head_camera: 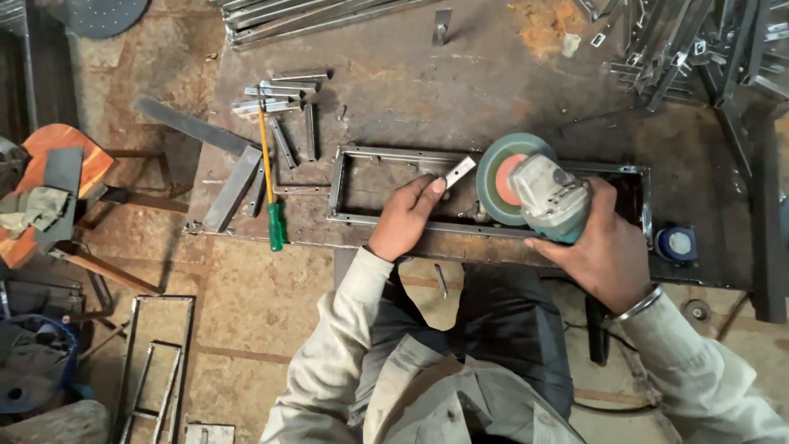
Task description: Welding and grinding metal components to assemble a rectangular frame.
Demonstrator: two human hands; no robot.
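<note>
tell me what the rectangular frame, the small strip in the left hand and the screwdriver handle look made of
Rectangular frame: apparently bare steel, dull grey with drilled holes.
Small strip, pinched by the left hand: likely the same metal, brighter and cleaner-faced.
Screwdriver handle: probably plastic, glossy translucent green; its shaft looks orange.

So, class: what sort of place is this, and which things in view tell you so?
Most likely a metalwork or welding shop. The right hand holds an angle grinder over a steel frame, cut steel bars lie on the worn metal bench.
</note>
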